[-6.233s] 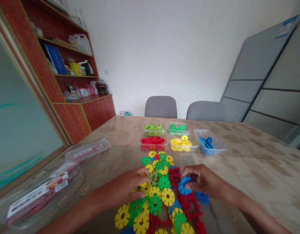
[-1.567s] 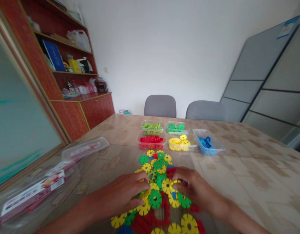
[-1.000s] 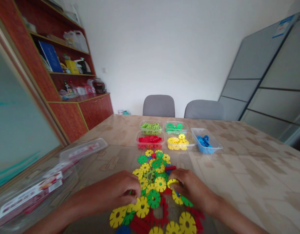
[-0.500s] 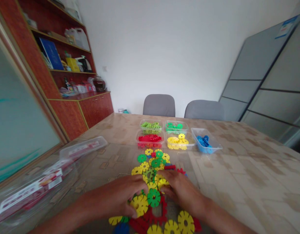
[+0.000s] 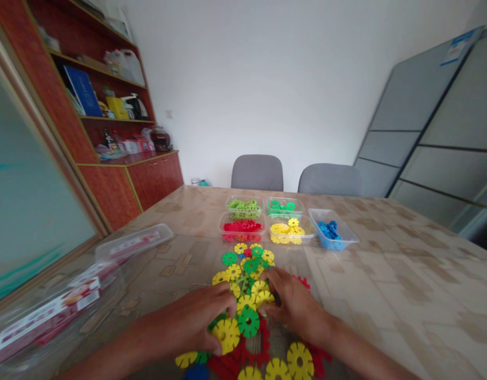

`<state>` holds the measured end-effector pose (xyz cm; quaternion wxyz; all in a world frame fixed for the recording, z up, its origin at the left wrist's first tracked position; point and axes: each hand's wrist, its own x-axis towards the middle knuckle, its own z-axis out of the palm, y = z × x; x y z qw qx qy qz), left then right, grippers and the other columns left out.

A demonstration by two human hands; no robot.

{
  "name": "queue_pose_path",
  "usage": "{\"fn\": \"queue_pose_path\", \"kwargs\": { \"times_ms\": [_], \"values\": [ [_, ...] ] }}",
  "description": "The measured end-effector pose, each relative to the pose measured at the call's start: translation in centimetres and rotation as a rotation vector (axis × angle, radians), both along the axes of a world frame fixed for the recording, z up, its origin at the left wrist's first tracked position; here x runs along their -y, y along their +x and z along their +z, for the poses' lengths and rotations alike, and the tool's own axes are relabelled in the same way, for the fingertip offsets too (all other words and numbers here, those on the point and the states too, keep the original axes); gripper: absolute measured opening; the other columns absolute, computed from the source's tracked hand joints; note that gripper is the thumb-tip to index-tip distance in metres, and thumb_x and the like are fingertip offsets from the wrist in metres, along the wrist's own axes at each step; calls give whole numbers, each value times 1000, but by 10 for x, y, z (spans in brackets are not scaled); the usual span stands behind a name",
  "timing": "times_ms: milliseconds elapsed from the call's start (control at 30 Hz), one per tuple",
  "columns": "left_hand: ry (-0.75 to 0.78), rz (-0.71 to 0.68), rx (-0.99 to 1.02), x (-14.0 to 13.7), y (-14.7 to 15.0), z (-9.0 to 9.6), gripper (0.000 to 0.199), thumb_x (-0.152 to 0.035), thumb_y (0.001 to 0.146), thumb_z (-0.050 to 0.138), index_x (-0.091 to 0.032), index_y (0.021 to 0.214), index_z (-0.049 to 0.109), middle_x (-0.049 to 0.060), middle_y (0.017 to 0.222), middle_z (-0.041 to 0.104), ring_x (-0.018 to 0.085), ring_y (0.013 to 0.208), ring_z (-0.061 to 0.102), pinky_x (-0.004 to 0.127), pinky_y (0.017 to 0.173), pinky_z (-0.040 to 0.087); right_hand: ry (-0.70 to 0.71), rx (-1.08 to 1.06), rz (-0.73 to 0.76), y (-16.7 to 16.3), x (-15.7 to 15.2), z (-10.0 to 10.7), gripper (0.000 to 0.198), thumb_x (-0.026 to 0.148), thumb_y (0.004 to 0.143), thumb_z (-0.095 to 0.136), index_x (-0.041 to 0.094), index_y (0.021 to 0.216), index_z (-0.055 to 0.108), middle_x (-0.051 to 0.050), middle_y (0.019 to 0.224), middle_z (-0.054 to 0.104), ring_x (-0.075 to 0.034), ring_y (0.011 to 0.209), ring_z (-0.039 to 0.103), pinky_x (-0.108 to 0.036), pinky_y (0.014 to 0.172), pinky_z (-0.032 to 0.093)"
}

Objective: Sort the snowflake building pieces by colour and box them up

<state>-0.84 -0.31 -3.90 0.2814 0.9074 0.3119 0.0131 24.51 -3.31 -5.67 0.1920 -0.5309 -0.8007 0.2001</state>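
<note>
My left hand [image 5: 209,316] is closed at the left side of a cluster of notched plastic discs, its thumb and forefinger around the edge of a yellow notched disc [image 5: 226,335]. Opposite it, my right hand [image 5: 291,301] curls its fingers and thumb around the edges of yellow notched discs [image 5: 262,292]; its inner fingers are partly hidden. Between the hands lies a green notched disc [image 5: 248,322]. More yellow and green discs run away from me in a joined-looking patch. Below, a red square frame piece [image 5: 263,351] shows under the discs.
Clear tubs beyond the cluster hold lime pieces [image 5: 244,205], red pieces [image 5: 242,228], green pieces [image 5: 282,206], yellow discs [image 5: 287,230] and blue pieces [image 5: 330,232]. Labelled clear lids [image 5: 134,243] lie at left. Loose yellow discs [image 5: 299,361] sit near me. Two grey chairs [image 5: 257,171] stand behind the table.
My right hand has shifted slightly right, uncovering more of the yellow discs and hiding a red piece. My left hand stays nearly in place. The view has tilted a little.
</note>
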Motion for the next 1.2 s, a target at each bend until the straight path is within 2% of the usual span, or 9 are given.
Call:
{"fn": "queue_pose_path", "kwargs": {
  "times_ms": [200, 367, 467, 600, 700, 767, 933, 1033, 1200],
  "values": [
    [14, 32, 23, 0, 2, -2, 33, -18, 69, 71, -23, 88, 46, -5, 90, 52, 15, 81, 49, 22, 62, 29, 31, 31, 25, -4, 6, 5, 40, 23, 78, 65, 22, 116, 54, -7, 112, 61, -24, 100, 58, -30, 83, 41],
    [2, 36, 14, 5, 8, -2, 25, -18, 69, 69, -22, 82, 48, -6, 84, 54, 14, 76, 49, 22, 59, 28, 54, -52, -13, -1, 2, 8, 12, 17, 77, 64, 20, 86, 55, -1, 83, 61, -17, 74, 56, -25, 64, 36],
    [-44, 16, -6, 5, 7, 10, 17, -16, 73, 66, -22, 81, 52, -5, 84, 56, 15, 79, 51, 22, 61, 29, -6, -196, -13, 9, -8, 10, 12, 20, 80, 61, 19, 73, 51, 5, 64, 50, -11, 58, 46, -22, 53, 29],
    [-114, 16, -47, -4, -10, 34, 18, -14, 71, 65, -23, 84, 56, -5, 83, 56, 14, 77, 52, 21, 62, 32, -154, -379, 36, 26, -12, 23, 16, 24, 78, 62, 18, 71, 49, 7, 61, 42, -9, 54, 37, -21, 50, 27],
    [-143, -5, -108, -15, -27, 43, 19, -13, 69, 65, -22, 85, 60, -6, 79, 56, 13, 74, 53, 20, 59, 33, -328, -270, 166, 33, -4, 36, 11, 22, 75, 64, 17, 72, 54, 6, 63, 47, -9, 57, 43, -20, 50, 29],
    [-156, -18, -141, -21, -33, 42, 21, -13, 68, 65, -21, 87, 62, -5, 80, 59, 14, 74, 55, 20, 58, 33, -367, -136, 199, 38, 2, 41, 7, 20, 75, 65, 17, 77, 59, 4, 67, 53, -10, 61, 48, -21, 52, 31],
    [-182, -42, -209, -27, -31, 30, 25, -15, 62, 70, -20, 86, 64, -4, 75, 61, 15, 68, 55, 20, 52, 31, -193, 32, 128, 55, 0, 46, 3, 21, 81, 59, 18, 80, 59, 1, 71, 59, -13, 65, 53, -23, 53, 32],
    [-190, -43, -161, -27, -29, 26, 22, -14, 65, 66, -21, 86, 64, -5, 76, 62, 15, 68, 55, 20, 53, 32, -94, 64, 74, 63, -6, 51, 11, 23, 84, 57, 18, 75, 57, 2, 68, 58, -12, 61, 51, -24, 53, 30],
    [-171, -47, -78, -32, -35, 25, 20, -13, 67, 61, -22, 84, 65, -5, 73, 60, 15, 68, 54, 21, 55, 30, -222, 14, 175, 55, -2, 50, 10, 27, 84, 59, 18, 80, 60, 1, 72, 61, -13, 65, 54, -23, 53, 34]
  ]
}}
